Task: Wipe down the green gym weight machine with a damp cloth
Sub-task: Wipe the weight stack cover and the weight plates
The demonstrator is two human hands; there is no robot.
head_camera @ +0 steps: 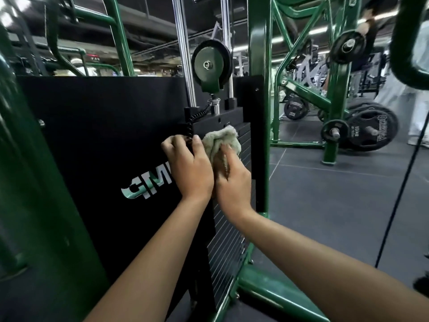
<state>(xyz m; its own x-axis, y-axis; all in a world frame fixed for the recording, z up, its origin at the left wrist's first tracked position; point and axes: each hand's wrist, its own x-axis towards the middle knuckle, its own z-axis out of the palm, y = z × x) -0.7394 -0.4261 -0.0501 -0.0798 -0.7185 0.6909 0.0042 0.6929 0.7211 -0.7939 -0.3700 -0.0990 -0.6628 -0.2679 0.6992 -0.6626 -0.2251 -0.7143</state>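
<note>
green steel: the weight machine's frame post [258,89] stands upright at 12 o'clock from the hands, its base rail running down toward 5 o'clock.
cloth: a pale, crumpled cloth [221,141] is pressed against the black weight stack [228,240], near the stack's top plates.
right hand: the right hand [232,180] has its fingers curled into the cloth from below, grasping it and holding it to the stack.
left hand: the left hand [189,166] sits just at 9 o'clock of the cloth, its fingers clenched round the black coiled cord [191,126] (thumb side touching the cloth's edge).
shroud: a black panel [99,145] with pale lettering fills the 9 o'clock side, partly covered by the left hand.
pulley: a black-rimmed pulley [211,66] hangs between two chrome guide rods [183,49] at 12 o'clock above the hands.
background: plate-loaded green equipment with black weight plates [371,129] stands at 2 o'clock on a dark floor; a person in pale trousers [417,112] is at the far 3 o'clock edge.
</note>
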